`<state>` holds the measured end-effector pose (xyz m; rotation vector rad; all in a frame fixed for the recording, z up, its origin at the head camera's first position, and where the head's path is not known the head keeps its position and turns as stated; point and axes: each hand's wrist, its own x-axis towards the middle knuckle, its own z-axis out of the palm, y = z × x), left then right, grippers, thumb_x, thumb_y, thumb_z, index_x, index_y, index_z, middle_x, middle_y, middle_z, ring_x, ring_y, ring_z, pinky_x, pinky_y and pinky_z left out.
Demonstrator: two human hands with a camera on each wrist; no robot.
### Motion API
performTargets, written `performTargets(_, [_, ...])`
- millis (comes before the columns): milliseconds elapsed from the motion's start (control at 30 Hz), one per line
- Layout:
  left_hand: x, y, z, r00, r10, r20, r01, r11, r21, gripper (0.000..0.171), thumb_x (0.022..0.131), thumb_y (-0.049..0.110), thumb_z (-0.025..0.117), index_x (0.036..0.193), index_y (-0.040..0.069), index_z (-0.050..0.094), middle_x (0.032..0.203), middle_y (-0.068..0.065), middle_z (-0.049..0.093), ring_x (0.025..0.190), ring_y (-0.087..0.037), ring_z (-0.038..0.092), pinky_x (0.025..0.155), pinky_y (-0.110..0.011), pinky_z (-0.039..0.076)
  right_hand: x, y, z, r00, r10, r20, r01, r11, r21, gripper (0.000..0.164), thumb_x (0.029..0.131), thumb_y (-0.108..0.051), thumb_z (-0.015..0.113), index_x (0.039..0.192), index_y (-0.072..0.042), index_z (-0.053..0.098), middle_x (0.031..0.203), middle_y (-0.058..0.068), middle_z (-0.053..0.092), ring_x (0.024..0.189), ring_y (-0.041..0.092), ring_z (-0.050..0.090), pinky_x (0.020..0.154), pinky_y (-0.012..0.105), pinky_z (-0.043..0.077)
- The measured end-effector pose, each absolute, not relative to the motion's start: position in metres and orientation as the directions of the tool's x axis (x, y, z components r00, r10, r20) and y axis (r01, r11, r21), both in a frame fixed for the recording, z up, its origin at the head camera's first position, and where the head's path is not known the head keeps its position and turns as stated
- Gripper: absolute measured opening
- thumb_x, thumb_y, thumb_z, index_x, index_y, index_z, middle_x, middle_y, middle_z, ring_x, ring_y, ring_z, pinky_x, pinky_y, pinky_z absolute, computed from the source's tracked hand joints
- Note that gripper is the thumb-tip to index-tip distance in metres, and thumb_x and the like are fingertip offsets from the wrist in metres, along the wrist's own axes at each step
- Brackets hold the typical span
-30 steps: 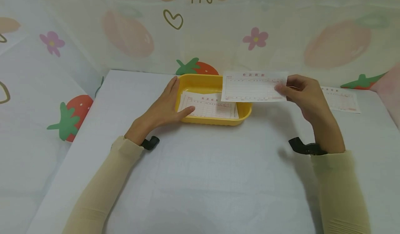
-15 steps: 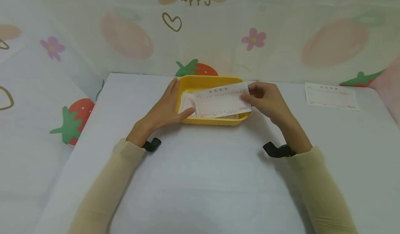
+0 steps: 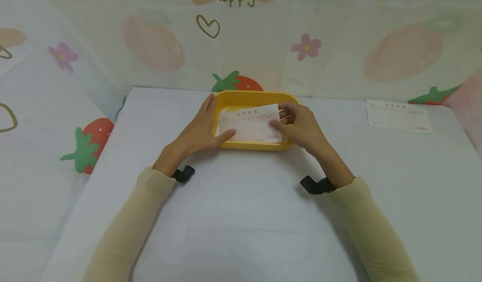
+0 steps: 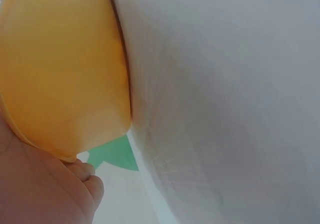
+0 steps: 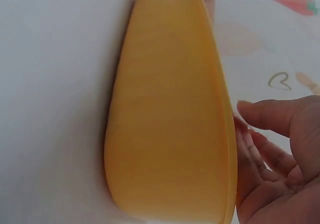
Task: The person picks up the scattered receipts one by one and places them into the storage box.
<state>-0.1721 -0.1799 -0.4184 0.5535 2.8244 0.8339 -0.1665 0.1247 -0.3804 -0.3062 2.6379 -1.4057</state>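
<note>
A shallow yellow plastic tray [image 3: 256, 147] stands near the table's back edge, with printed receipt slips lying in it. My left hand [image 3: 196, 127] holds the tray's left end, its thumb over the front rim and its fingers along the outer side. Part of that grip shows in the left wrist view, where the tray wall [image 4: 60, 69] fills the upper left. The top receipt slip [image 3: 250, 125] lies slightly askew in the tray. By its right edge my right hand [image 3: 299, 125] pinches it, thumb on top. In the right wrist view the tray wall [image 5: 165, 109] hides the slip.
Another receipt slip [image 3: 399, 116] lies flat at the back right of the white table [image 3: 241, 223]. Behind the table hangs a printed cloth [image 3: 256, 43] with strawberries and flowers. Each wrist carries a black camera mount [image 3: 316, 185].
My right hand has carried the slip left and down from above the tray's right side into the tray, over the other slips. The left hand has stayed on the tray.
</note>
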Motion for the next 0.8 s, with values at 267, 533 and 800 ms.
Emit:
performTargets(267, [-0.172,-0.178,-0.417,-0.926,0.374,-0.053,0.286,0.787,0.547,0.12,0.095,0.071,0.058,0.169,0.008,-0.012,0.18,-0.008,-0.015,0.169,-0.03,0.0,0.137,-0.05,0.016,-0.163,0.131,-0.38,-0.948,-0.282,0.145,-0.293,0.601,-0.744,0.041,0.103,-0.02,0.069,0.138,0.001,0.065,0.133,0.021,0.07,0.12,0.038,0.072,0.101,0.051,0.061])
performTargets(533, [-0.171,-0.178,-0.419,-0.923,0.382,-0.043,0.298,0.781,0.549,0.119,0.096,0.07,0.058,0.169,0.007,-0.011,0.18,-0.011,-0.013,0.169,-0.03,0.001,0.137,-0.05,0.016,-0.163,0.161,-0.376,-0.927,-0.28,0.25,-0.374,0.621,-0.689,0.035,0.1,-0.011,0.071,0.133,0.002,0.068,0.137,0.02,0.066,0.124,0.039,0.07,0.09,0.05,0.064])
performTargets(800, [-0.171,-0.178,-0.419,-0.925,0.378,-0.038,0.3,0.789,0.536,0.119,0.096,0.071,0.057,0.169,0.006,-0.011,0.18,-0.013,-0.012,0.169,-0.03,0.0,0.137,-0.051,0.015,-0.162,0.187,-0.376,-0.922,-0.262,0.285,-0.387,0.641,-0.663,0.036,0.101,-0.011,0.07,0.136,0.001,0.066,0.139,0.02,0.064,0.125,0.039,0.067,0.098,0.056,0.061])
